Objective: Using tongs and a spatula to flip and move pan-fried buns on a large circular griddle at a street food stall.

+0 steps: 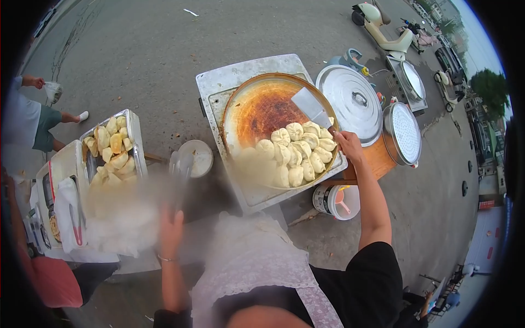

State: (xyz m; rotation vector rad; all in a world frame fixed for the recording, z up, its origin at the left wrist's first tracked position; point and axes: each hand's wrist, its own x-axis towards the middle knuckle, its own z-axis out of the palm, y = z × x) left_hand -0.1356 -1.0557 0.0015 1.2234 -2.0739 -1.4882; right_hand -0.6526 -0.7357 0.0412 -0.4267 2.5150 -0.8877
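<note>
My right hand (348,144) grips the dark handle of a metal spatula (309,105), whose broad flat blade hangs over the far right of a large round pan (262,110). Pleated buns (301,151) crowd the near right part of the pan, and the browned surface at the far left is bare. Haze or a smudge blurs the pan's near left edge. My left hand (170,229), a bracelet at its wrist, is left of my pale lace apron (254,250). A translucent object (180,162) is just beyond its fingers; blur hides whether I hold it.
On the left, a tray (139,139) holds yellowish food pieces beside a white box (45,180) and tongs (76,221). A round container (202,158) sits between tray and pan. To the right are a metal lid (348,98), a steamer pot (404,133) and a bucket (324,199). People stand at left.
</note>
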